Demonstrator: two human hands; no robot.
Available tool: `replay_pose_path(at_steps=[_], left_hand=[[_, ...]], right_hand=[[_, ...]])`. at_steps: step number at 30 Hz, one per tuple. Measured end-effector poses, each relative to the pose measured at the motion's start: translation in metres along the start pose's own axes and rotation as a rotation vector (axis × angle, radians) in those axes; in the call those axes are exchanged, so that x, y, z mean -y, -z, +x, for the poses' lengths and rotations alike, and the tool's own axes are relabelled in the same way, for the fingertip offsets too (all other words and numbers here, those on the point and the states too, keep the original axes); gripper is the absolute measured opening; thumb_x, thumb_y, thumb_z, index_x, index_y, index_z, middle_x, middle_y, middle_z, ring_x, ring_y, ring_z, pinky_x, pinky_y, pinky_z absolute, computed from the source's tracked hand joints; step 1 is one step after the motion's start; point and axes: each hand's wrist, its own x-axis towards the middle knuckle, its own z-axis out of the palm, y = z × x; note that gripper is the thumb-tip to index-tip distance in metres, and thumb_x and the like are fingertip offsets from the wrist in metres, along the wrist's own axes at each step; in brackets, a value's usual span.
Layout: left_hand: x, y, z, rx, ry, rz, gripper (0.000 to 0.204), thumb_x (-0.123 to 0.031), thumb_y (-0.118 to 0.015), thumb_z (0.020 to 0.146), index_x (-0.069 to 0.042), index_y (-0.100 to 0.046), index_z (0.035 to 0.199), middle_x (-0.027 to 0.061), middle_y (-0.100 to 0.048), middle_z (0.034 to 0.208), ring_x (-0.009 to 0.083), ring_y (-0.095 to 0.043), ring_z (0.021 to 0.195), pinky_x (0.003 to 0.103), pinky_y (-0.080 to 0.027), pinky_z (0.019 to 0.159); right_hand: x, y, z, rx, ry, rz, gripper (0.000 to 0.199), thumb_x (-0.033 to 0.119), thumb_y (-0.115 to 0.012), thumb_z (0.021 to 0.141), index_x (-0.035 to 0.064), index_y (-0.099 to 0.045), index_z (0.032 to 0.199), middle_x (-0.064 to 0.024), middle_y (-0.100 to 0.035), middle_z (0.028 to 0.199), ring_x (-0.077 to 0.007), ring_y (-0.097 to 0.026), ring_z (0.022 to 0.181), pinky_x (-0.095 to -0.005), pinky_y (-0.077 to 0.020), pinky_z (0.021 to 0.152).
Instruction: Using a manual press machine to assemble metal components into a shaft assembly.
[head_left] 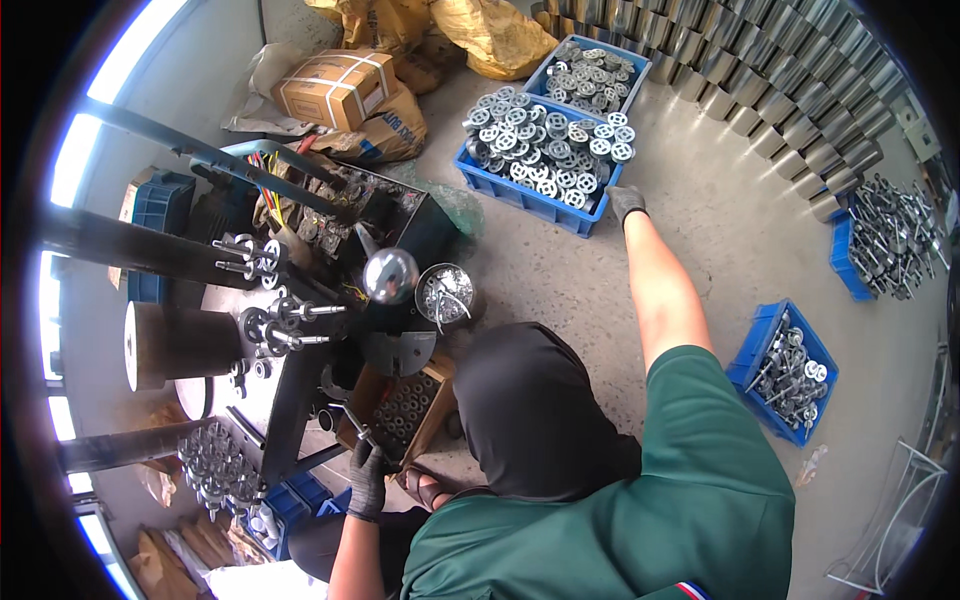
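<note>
Reaching out with one hand, holding a metal rod with the other

The right arm is stretched out long and nearly straight, away from the body. The right hand [628, 203], in a grey glove, is at the near right corner of a big blue crate [525, 203]. That crate is piled high with shiny grey wheels [550, 150]. The fingers point toward the crate and look a bit bent. They are too small in the view to see well, so I can't tell if they are spread, pressed together or pinching a wheel.

The left arm comes up from the bottom, and the hand is much closer to the body. The left hand [368, 488] has a grey glove too. Its fingers are closed around the low end of a thin metal rod [357, 424], which tilts up and to the left. The rod is by the near left side of a wooden box [435, 405] full of small grey rings [400, 410].

A round bowl [475, 303] with shiny scraps is past the box. A shiny ball [390, 276] is just to the left of the bowl.
</note>
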Motion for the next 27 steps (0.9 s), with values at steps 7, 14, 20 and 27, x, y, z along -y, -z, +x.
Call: replay_pose_path(at_steps=[7, 14, 20, 27], left_hand=[[0.016, 0.02, -0.007, -0.045, 0.074, 0.036, 0.028, -0.023, -0.063, 0.099, -0.007, -0.058, 0.121, 0.0066, -0.07, 0.101, 0.0182, -0.071, 0.087, 0.031, -0.06, 0.068], [0.02, 0.022, -0.008, -0.095, 0.109, 0.086, 0.02, -0.02, -0.062, 0.1, -0.008, -0.06, 0.116, 0.008, -0.071, 0.098, 0.0187, -0.072, 0.082, 0.031, -0.06, 0.063], [0.025, 0.018, 0.001, -0.044, 0.138, 0.1, 0.029, -0.026, -0.067, 0.097, -0.007, -0.061, 0.119, 0.007, -0.07, 0.1, 0.0201, -0.072, 0.089, 0.032, -0.059, 0.069], [0.031, 0.028, 0.001, -0.053, 0.088, 0.079, 0.025, -0.018, -0.065, 0.098, -0.006, -0.061, 0.12, 0.0062, -0.07, 0.101, 0.0197, -0.071, 0.089, 0.033, -0.058, 0.073]], right_hand=[[0.012, -0.021, 0.022, 0.065, -0.007, 0.023, 0.049, 0.032, -0.087, 0.069, -0.002, -0.075, 0.102, -0.0248, -0.074, 0.104, -0.0352, -0.072, 0.099, -0.0425, -0.0544, 0.092], [-0.013, -0.033, 0.039, 0.096, 0.129, 0.216, 0.043, 0.023, -0.083, 0.073, -0.0016, -0.069, 0.105, -0.0163, -0.072, 0.086, -0.0282, -0.069, 0.073, -0.0413, -0.0558, 0.069], [-0.028, -0.047, 0.048, 0.053, 0.0, 0.27, 0.037, 0.023, -0.077, 0.07, -0.0015, -0.072, 0.098, -0.014, -0.071, 0.082, -0.0262, -0.066, 0.07, -0.0386, -0.0527, 0.066], [-0.009, -0.063, -0.028, 0.05, -0.016, 0.51, 0.051, 0.015, -0.079, 0.065, -0.0066, -0.066, 0.109, -0.0224, -0.072, 0.102, -0.0305, -0.07, 0.088, -0.0392, -0.0542, 0.082]])
